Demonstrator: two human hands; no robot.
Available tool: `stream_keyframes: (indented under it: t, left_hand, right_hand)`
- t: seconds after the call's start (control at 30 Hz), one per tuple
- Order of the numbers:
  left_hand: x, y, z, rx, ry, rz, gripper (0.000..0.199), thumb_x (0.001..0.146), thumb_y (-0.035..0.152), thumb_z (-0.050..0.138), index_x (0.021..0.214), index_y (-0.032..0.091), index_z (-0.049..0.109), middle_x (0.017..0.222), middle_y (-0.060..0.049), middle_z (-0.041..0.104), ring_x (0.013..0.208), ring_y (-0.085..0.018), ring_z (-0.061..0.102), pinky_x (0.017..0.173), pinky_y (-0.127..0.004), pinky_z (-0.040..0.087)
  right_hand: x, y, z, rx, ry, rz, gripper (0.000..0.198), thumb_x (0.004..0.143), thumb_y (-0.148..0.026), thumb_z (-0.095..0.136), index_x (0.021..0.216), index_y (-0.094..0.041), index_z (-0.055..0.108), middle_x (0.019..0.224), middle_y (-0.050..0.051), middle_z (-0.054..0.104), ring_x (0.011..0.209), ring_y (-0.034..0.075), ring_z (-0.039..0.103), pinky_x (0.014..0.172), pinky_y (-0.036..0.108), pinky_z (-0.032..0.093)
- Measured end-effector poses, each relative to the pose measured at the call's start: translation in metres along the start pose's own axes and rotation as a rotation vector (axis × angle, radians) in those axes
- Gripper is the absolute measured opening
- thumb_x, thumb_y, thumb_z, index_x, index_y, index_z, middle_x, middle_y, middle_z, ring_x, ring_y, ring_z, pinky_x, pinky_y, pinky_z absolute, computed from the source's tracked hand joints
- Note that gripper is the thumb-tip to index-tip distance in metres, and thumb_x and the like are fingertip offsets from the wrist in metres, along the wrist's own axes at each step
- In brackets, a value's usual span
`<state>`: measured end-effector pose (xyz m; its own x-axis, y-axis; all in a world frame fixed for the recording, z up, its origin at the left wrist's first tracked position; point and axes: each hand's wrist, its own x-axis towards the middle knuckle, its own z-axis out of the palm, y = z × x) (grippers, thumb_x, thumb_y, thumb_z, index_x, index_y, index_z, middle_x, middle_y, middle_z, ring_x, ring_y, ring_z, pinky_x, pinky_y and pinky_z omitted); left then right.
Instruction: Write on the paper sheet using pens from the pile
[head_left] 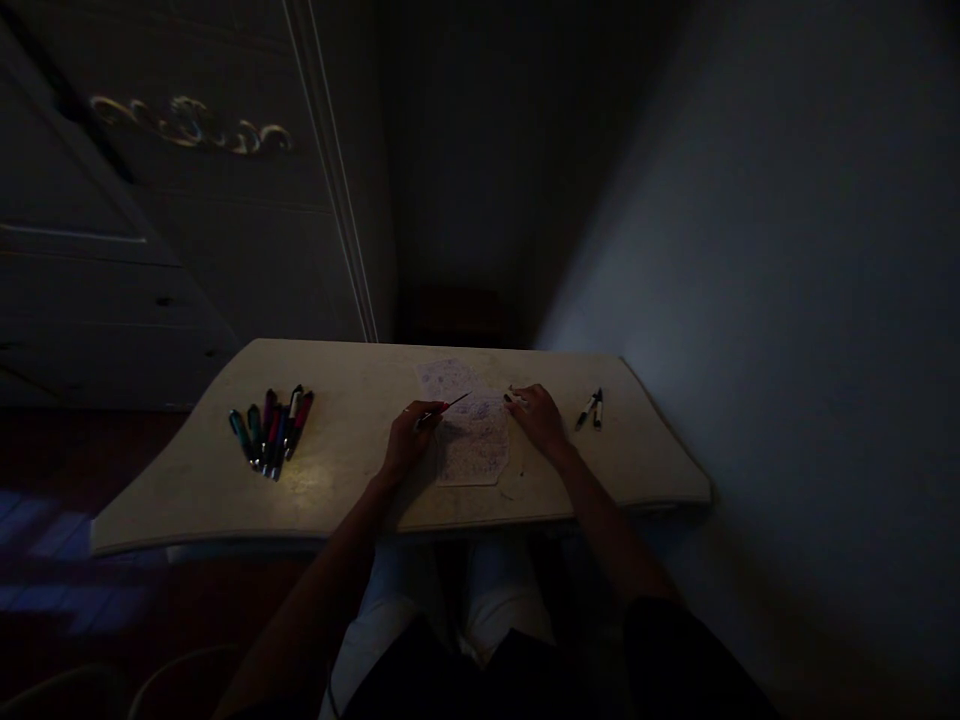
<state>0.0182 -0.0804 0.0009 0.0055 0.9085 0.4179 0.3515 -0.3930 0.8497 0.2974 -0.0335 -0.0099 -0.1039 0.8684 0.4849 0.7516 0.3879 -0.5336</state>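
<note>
Pinched in my left hand (411, 436) is a thin, dark reddish stick like a pen refill (456, 402), its tip pointing up and right. My right hand (538, 418) is closed at the fingertips, with a small pale and dark piece between them that is too dim to name. Both hands hover over or rest beside a scribbled paper sheet (472, 450) on the table. A second marked paper (444, 376) shows just beyond it. To the right of my right hand lie white and black pens or pen parts (589, 410).
Several coloured pens (271, 432) are grouped on the left of the pale table (352, 390). Drawer-like furniture with a curled ornament (191, 122) stands at the left. A wall (787, 300) borders the right side. The room is dim.
</note>
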Motion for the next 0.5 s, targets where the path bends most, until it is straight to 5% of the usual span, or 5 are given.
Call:
stream_keyframes:
  t: [0.5]
  left_hand:
    - [0.0084,-0.0031,0.0005,0.100,0.087,0.000,0.013,0.085,0.028,0.063,0.095,0.022,0.068,0.094,-0.004,0.073,0.086,-0.021,0.068,0.078,-0.033,0.055]
  right_hand:
    - [-0.0061,0.0075,0.0056,-0.042,-0.004,-0.018,0.014,0.089,-0.021,0.060,0.098,-0.019,0.072,0.098,0.009,0.065,0.093,0.024,0.061,0.087,0.039,0.051]
